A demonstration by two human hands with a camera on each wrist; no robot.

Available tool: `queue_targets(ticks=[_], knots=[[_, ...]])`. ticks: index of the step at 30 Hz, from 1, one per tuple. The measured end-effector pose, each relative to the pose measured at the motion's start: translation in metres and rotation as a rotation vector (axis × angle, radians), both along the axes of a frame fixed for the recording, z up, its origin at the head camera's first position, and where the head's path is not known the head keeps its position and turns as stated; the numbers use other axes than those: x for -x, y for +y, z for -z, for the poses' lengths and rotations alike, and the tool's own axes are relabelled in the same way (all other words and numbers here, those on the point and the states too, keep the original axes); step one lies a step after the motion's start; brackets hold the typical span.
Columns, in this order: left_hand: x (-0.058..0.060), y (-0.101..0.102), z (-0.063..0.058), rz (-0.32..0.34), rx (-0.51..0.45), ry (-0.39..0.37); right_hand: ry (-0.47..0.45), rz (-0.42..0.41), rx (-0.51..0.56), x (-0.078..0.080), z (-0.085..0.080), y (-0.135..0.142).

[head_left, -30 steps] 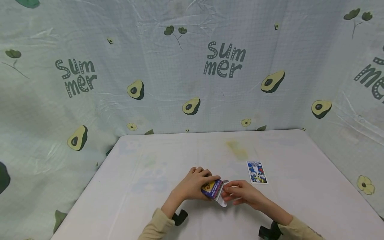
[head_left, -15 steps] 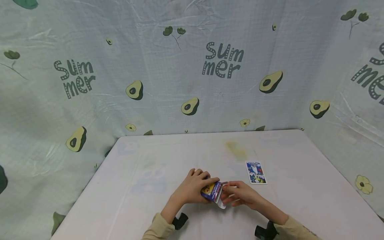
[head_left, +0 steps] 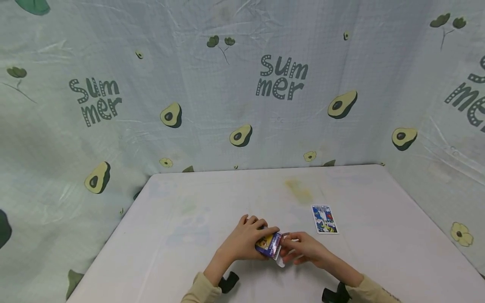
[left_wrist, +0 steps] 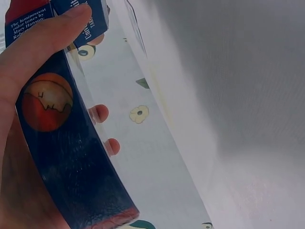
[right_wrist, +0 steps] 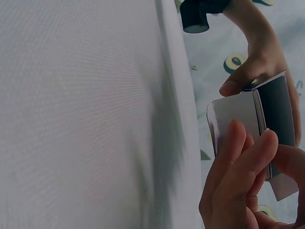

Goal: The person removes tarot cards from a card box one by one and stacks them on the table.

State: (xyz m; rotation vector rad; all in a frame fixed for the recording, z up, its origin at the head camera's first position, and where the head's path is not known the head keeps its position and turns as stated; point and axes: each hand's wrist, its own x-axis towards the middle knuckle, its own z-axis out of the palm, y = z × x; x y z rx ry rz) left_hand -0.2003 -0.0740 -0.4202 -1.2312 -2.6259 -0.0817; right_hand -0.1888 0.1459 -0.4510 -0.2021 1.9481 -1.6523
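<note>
My left hand [head_left: 248,239] holds a small blue tarot card box [head_left: 270,245] tilted, a little above the table's near middle. In the left wrist view the thumb lies across the blue box [left_wrist: 66,148], which bears a red moon face, and two fingertips show past its far edge. The right wrist view shows the box's open end with a white flap [right_wrist: 233,112] and thin stacked edges [right_wrist: 259,112]. My right hand [head_left: 303,249] has its bent fingers and thumb at that open end; whether they pinch anything is hidden.
A single picture card [head_left: 325,219] lies face up on the white table [head_left: 212,198], beyond the right hand. Behind and beside the table hangs a sheet [head_left: 212,84] printed with avocados. Black camera mounts [head_left: 228,283] sit at both wrists.
Both hands and the box stay almost in place. The box's open end has turned slightly, and the right fingers have shifted a little against it. The card on the table has not moved.
</note>
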Motion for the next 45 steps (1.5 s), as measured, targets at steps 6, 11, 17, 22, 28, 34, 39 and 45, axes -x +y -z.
queue_targets(ticks=[6, 11, 17, 22, 28, 34, 39, 45], knots=[[-0.002, 0.001, -0.001, 0.015, 0.001, 0.009, -0.005, 0.005, 0.001, -0.001, 0.003, -0.001], [-0.003, 0.001, -0.002, 0.016, 0.002, 0.012, -0.010, 0.007, 0.003, -0.002, 0.000, 0.000], [-0.002, 0.000, -0.004, 0.014, -0.006, 0.015, 0.012, -0.009, -0.003, -0.001, -0.005, 0.002], [-0.001, -0.001, -0.005, 0.020, -0.009, 0.023, 0.029, -0.005, -0.018, 0.002, -0.008, 0.004], [0.000, -0.001, -0.005, 0.021, -0.009, 0.025, 0.035, -0.010, -0.013, 0.003, -0.007, 0.006], [0.001, 0.000, -0.005, 0.017, 0.001, 0.029, 0.015, 0.010, -0.025, 0.002, -0.009, 0.007], [0.002, -0.002, -0.006, 0.001, 0.008, 0.019, 0.010, 0.044, -0.038, 0.001, -0.009, 0.010], [0.004, -0.006, -0.005, -0.024, 0.027, -0.007, 0.023, 0.070, -0.046, -0.002, -0.011, 0.016]])
